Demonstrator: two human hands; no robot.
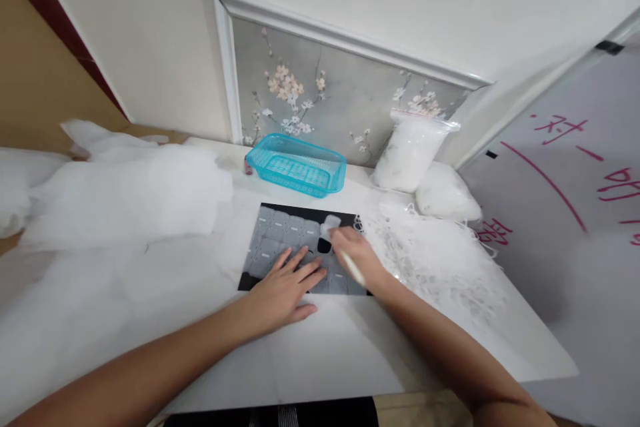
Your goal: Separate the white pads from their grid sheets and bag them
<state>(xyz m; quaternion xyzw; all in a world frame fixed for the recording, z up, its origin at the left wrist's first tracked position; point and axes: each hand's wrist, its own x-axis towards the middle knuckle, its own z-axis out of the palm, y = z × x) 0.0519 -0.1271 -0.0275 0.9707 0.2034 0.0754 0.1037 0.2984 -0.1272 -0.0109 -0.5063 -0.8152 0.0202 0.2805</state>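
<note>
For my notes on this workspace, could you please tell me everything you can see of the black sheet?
The black sheet is roughly rectangular and lies flat on the white table, in front of the blue basket. Rows of rounded grey shapes cover most of it, leaving dark edges and a black patch. Its material is unclear. The left hand rests spread on it; over its right part, the right hand holds a slim pale tool beside a whitish piece.
</note>
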